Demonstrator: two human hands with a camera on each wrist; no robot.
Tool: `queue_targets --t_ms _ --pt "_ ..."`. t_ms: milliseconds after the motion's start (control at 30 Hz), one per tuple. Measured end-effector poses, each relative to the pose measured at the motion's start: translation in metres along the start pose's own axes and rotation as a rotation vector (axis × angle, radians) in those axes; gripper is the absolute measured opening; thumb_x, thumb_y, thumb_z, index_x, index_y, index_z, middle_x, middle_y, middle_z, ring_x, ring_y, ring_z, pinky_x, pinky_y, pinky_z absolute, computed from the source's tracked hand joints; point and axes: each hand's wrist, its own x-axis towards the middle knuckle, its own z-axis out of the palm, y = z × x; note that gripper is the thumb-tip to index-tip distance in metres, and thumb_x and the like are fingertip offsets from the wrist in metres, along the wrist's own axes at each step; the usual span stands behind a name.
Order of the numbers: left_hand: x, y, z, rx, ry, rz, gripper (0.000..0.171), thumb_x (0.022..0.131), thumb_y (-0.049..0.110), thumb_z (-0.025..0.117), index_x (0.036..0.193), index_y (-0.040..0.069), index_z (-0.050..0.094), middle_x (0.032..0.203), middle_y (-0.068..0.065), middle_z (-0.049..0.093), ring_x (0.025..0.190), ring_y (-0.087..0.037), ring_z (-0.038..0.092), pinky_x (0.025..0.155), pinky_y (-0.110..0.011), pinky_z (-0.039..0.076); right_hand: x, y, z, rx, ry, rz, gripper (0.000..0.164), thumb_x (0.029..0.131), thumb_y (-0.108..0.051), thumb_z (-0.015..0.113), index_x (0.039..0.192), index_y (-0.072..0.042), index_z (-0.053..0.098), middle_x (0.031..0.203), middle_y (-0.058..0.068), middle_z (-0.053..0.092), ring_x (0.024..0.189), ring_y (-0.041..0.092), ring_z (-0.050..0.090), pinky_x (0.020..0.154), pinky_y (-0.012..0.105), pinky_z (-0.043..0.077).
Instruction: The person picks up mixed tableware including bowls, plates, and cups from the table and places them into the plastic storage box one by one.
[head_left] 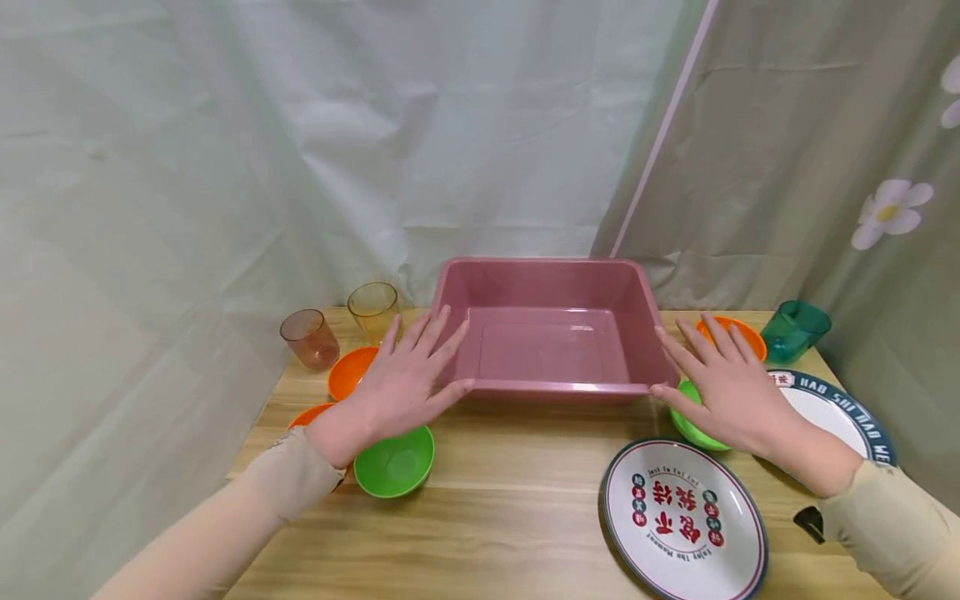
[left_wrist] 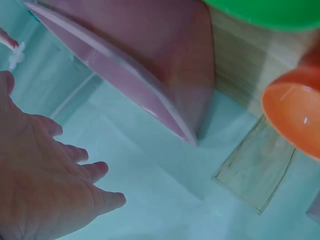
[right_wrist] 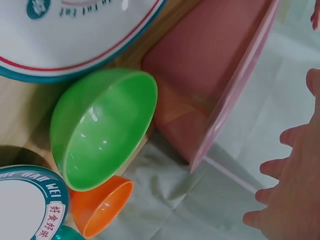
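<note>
A pink plastic basin (head_left: 555,387) stands at the back middle of the wooden table. My left hand (head_left: 405,371), palm down with fingers spread, hovers by its left side and holds nothing. Over on the right, my right hand (head_left: 723,387) is spread likewise near the basin's right front corner, also holding nothing. Both wrist views show the fingers apart from the basin's rim. A green bowl (head_left: 395,463) sits below my left hand, beside an orange bowl (head_left: 349,373). Another green bowl (right_wrist: 107,127) lies partly hidden under my right hand, with an orange bowl (head_left: 752,337) behind it.
A reddish cup (head_left: 311,340) and a yellow cup (head_left: 373,310) stand at the back left; a teal cup (head_left: 797,332) is at the back right. A printed white plate (head_left: 684,521) lies front right, another plate (head_left: 832,417) behind it. Curtains (head_left: 450,125) enclose the table.
</note>
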Motion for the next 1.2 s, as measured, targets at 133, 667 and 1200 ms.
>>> queue_targets --t_ms 133,667,1200 --pt "-0.019 0.009 0.004 0.001 0.031 0.03 0.083 0.1 0.072 0.035 0.166 0.028 0.008 0.172 -0.006 0.001 0.157 -0.032 0.004 0.121 -0.06 -0.006 -0.019 -0.008 0.0 -0.021 0.0 -0.025 0.087 0.097 -0.063 0.057 0.165 -0.02 0.025 0.168 0.019 0.019 0.155 0.042 -0.001 0.121 0.061 -0.006" --pt "-0.048 0.025 0.004 0.01 0.015 0.065 0.083 0.1 0.074 0.027 0.166 0.024 0.014 0.172 -0.003 -0.003 0.157 -0.027 -0.003 0.122 -0.056 -0.009 -0.054 -0.009 0.002 -0.05 0.02 -0.033 0.086 0.095 -0.061 0.06 0.164 -0.021 0.027 0.168 0.018 0.02 0.154 0.044 0.002 0.121 0.049 -0.014" --pt "-0.019 0.098 0.014 -0.652 -0.318 0.12 0.065 0.105 0.06 0.042 0.157 0.021 0.043 0.159 0.003 0.042 0.147 -0.019 0.037 0.119 -0.042 0.031 -0.098 -0.003 -0.01 -0.011 -0.119 0.11 0.082 0.099 -0.06 0.056 0.165 -0.024 0.023 0.165 0.019 0.029 0.15 0.049 0.017 0.118 0.067 0.007"
